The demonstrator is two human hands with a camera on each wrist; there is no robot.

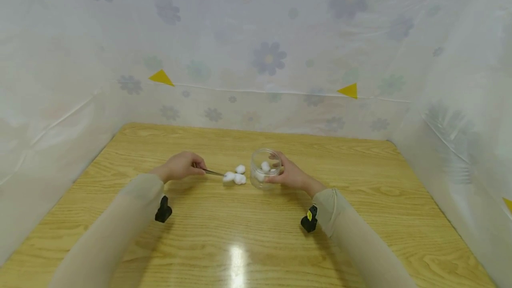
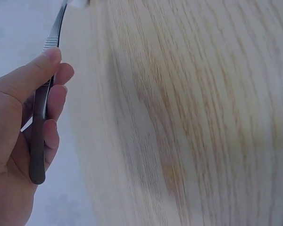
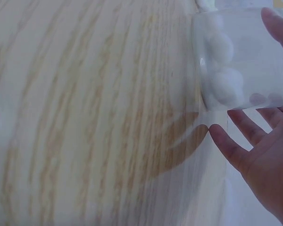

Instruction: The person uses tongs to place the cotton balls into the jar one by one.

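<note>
My left hand (image 1: 184, 166) pinches metal tweezers (image 1: 214, 172) between thumb and fingers. The tweezers' tip meets a white cotton ball (image 1: 229, 176); whether that ball is lifted or lies on the table I cannot tell. Two more cotton balls (image 1: 240, 179) lie close beside it, left of a clear round jar (image 1: 256, 180). Upright on the table, the jar is held from its right side by my right hand (image 1: 294, 175). Through its wall, several cotton balls (image 3: 226, 85) show at the bottom in the right wrist view. In the left wrist view the tweezers' handle (image 2: 39, 136) lies along the curled fingers.
The wood-grain table (image 1: 240, 221) reaches back to a flowered plastic sheet (image 1: 248, 26), with more sheeting at both sides. Yellow triangles (image 1: 162, 78) are fixed to the back sheet. A small black device (image 1: 163, 210) sits at the left wrist, another (image 1: 309, 220) at the right.
</note>
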